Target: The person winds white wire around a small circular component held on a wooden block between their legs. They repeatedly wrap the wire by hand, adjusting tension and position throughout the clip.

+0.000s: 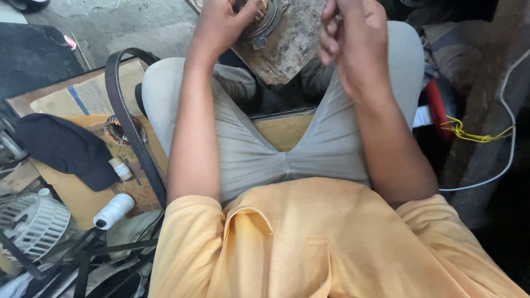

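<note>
Left hand [221,25] is gripping the stator [264,19] on the wood block [287,47] between the knees, right hand [353,41] is pinching something unseen; it looks heavy, rigid, best held by its rim.

Two bare hands are in the picture: one left hand [220,26] and one right hand [353,41], both far at the top. One round metal motor part with copper winding [265,16] lies on one worn wooden board [290,47]. At the left there are two spools of white thread: one big spool [114,211] near, one small spool [120,168] a little farther. There is one small ring coil of copper wire [116,130], one black rubber belt [132,127], one black cloth cap [69,149] and one white plastic fan wheel [34,223]. At the right, one white cable [510,132] and one bundle of yellow wire [469,132].
</note>
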